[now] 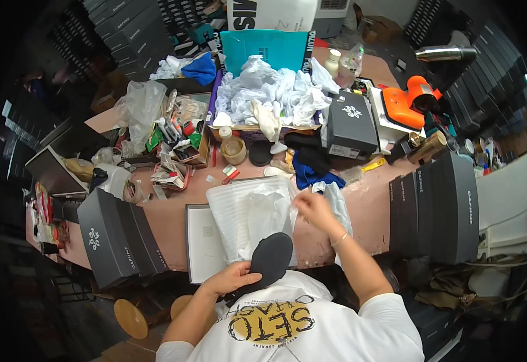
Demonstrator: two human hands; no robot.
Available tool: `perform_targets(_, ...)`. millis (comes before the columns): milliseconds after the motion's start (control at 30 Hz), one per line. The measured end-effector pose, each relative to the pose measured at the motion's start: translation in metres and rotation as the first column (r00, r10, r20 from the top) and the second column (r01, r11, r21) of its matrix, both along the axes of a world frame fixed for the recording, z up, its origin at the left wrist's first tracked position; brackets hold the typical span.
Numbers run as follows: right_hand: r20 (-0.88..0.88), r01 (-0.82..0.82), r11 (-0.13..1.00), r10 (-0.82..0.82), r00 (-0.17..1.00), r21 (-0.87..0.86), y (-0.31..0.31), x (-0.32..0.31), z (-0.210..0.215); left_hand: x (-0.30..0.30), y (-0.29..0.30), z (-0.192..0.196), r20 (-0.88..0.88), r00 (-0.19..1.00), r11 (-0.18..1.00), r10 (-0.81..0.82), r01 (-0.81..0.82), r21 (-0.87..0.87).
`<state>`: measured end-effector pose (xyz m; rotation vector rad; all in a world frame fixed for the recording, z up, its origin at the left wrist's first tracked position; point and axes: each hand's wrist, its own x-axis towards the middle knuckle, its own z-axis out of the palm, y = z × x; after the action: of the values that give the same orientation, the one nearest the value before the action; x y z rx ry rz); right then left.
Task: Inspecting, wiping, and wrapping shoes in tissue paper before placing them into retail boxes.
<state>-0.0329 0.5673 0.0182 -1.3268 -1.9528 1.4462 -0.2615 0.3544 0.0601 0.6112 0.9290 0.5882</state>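
Observation:
My left hand (233,279) grips a black shoe (274,256) close to my chest, thumb lying across it. The shoe's broad rounded end points up and away from me, and its lower end is partly hidden by the hand. Beyond it lies crumpled white tissue paper (266,208) on a ribbed white foam sheet (224,211). These overlap an open white-lined shoe box part (203,256). My right hand (315,210) hovers at the paper's right edge, fingers curled together; whatever they hold, if anything, cannot be made out. A whitish cloth or bag (336,202) lies beside that hand.
Dark shoe boxes stand at left (110,241) and right (438,208). A carton of crumpled white paper (263,90) sits at the back. A yellow-handled brush (363,171), blue cloth (318,175), glue jar (233,149) and orange device (403,108) lie around the table.

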Motion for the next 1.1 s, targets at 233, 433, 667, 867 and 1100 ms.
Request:
perform_targets(233, 0.582, -0.185, 0.861, -0.148, 0.8, 0.473, 0.15, 0.014, -0.098, 0.012, 0.048, 0.001, -0.031, 0.944, 0.943, 0.328, -0.326, 0.072)
perform_targets(433, 0.294, -0.096, 0.728, -0.15, 0.944, 0.679, 0.11, 0.026, -0.044, 0.028, 0.071, -0.003, -0.258, 0.852, 0.87, 0.456, -0.366, 0.33)
perform_targets(667, 0.105, -0.173, 0.771, 0.137, 0.985, 0.613, 0.115, -0.063, -0.018, 0.032, 0.076, 0.015, -0.538, 0.765, 0.931, 0.353, -0.232, 0.281)
perform_targets(867, 0.518, -0.489, 0.545, 0.114, 0.848, 0.681, 0.157, -0.138, -0.107, 0.03, 0.066, 0.02, -0.585, 0.7, 0.899, 0.411, -0.204, 0.387)
perform_targets(1100, -0.155, -0.315, 0.828, 0.426, 0.891, 0.464, 0.034, -0.092, 0.056, 0.032, 0.034, -0.004, -0.65, 0.59, 0.878, 0.478, -0.293, 0.379)
